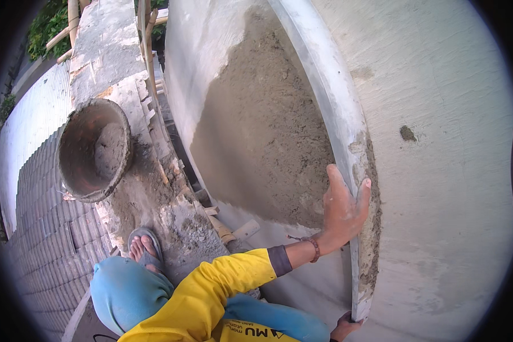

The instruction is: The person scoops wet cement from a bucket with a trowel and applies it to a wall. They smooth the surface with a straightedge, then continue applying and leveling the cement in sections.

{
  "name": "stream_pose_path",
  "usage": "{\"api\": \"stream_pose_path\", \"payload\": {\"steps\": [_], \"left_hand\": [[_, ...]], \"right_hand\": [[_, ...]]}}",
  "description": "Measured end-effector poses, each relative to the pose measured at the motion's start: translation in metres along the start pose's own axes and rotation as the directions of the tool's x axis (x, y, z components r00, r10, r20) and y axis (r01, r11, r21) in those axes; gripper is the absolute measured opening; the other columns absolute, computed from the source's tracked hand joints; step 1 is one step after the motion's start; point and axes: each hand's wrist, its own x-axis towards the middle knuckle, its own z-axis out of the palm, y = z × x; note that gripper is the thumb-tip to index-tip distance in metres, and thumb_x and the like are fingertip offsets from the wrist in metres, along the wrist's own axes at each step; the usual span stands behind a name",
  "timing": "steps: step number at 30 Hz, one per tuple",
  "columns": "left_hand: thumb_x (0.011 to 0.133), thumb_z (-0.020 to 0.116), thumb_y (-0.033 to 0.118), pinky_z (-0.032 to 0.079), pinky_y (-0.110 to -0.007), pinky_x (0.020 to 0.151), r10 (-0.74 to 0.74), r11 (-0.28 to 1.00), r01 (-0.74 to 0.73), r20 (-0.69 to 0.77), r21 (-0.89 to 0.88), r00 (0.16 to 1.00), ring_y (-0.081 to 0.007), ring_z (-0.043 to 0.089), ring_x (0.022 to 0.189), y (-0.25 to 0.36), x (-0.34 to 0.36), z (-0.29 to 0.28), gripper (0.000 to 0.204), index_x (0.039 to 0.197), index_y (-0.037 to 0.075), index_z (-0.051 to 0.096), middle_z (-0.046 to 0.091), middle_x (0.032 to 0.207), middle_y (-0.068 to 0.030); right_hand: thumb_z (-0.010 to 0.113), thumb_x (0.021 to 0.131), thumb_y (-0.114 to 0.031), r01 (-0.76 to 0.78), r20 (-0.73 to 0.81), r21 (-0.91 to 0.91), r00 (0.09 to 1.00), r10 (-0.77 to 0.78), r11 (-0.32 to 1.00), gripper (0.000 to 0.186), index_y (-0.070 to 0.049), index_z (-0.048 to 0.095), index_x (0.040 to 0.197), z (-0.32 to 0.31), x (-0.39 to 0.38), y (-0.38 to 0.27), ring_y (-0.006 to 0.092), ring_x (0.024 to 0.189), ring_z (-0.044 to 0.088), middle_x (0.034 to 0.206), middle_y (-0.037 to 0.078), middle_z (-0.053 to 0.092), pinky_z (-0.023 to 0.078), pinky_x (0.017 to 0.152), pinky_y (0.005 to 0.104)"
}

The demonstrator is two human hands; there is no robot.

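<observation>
Long pale bar (329, 74) against the wall (439, 194), a hand on its lower half and another at its bottom end.
The left hand (346, 208) clasps the bar, thumb at the edge beside the mortar patch (262, 131), one finger set apart from it across the mortar-smeared face, remaining fingers hidden; the right hand (345, 327) touches the bottom end, its finger closure impossible to tell; farther left, a mortar-crusted bucket (94, 151) sits on the splattered platform (105, 43), near a sandalled foot (145, 248).
</observation>
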Motion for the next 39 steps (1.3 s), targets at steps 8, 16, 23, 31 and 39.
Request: {"api": "stream_pose_path", "payload": {"steps": [8, 16, 23, 31, 39], "left_hand": [[0.099, 0.060, 0.022, 0.047, -0.045, 0.087, 0.066, 0.998, -0.067, -0.099, -0.002, 0.993, -0.0298, 0.060, 0.093, -0.002, 0.090, -0.035, 0.038, 0.116, -0.002, 0.036, 0.057, 0.102, -0.0234], [0.097, 0.057, 0.016, 0.044, -0.047, 0.084, 0.202, 0.978, -0.188, 0.188, -0.088, 0.961, -0.0316, 0.056, 0.103, 0.055, -0.024, 0.052, 0.042, 0.120, -0.002, 0.027, 0.044, 0.108, -0.0288], [0.096, 0.056, 0.008, 0.043, -0.049, 0.078, 0.135, 0.965, -0.049, 0.326, -0.259, 0.936, -0.0333, 0.056, 0.097, 0.091, -0.030, 0.066, 0.046, 0.121, -0.007, 0.020, 0.042, 0.099, -0.0240], [0.099, 0.055, 0.017, 0.045, -0.043, 0.093, -0.039, 0.995, 0.049, 0.116, -0.089, 0.992, -0.0308, 0.055, 0.106, 0.018, -0.015, 0.016, 0.051, 0.130, -0.008, 0.023, 0.047, 0.115, -0.0278], [0.103, 0.056, 0.044, 0.046, -0.039, 0.095, -0.300, 0.951, 0.289, -0.099, -0.112, 0.949, -0.0227, 0.059, 0.106, -0.061, 0.006, -0.044, 0.054, 0.126, -0.003, 0.046, 0.061, 0.115, -0.0166]], "right_hand": [[0.060, 0.094, -0.039, -0.093, 0.148, -0.038, 0.984, 0.098, 0.995, 0.046, -0.013, 0.056, 0.131, 0.008, -0.047, 0.053, 0.0215, 0.114, 0.062, 0.129, 0.005, 0.063, 0.053, 0.092, 0.0354], [0.045, 0.100, -0.033, 0.249, 0.061, 0.102, 0.965, -0.256, 0.963, 0.052, 0.002, 0.048, 0.139, 0.008, 0.001, -0.110, 0.0260, 0.126, 0.058, 0.137, 0.016, 0.057, 0.048, 0.106, 0.0390], [0.046, 0.100, -0.032, 0.246, 0.010, 0.088, 0.969, -0.248, 0.965, 0.045, -0.003, 0.054, 0.133, 0.001, 0.013, -0.137, 0.0206, 0.116, 0.061, 0.129, 0.009, 0.062, 0.052, 0.091, 0.0304], [0.057, 0.098, -0.032, 0.089, -0.024, -0.051, 0.996, -0.091, 0.995, 0.041, -0.008, 0.055, 0.131, 0.003, -0.029, -0.044, 0.0197, 0.113, 0.060, 0.126, 0.005, 0.062, 0.052, 0.090, 0.0335], [0.056, 0.099, -0.034, -0.071, 0.259, -0.045, 0.962, 0.081, 0.996, 0.056, -0.002, 0.044, 0.143, -0.034, -0.001, 0.024, 0.0263, 0.126, 0.053, 0.141, 0.014, 0.052, 0.043, 0.107, 0.0372]]}}
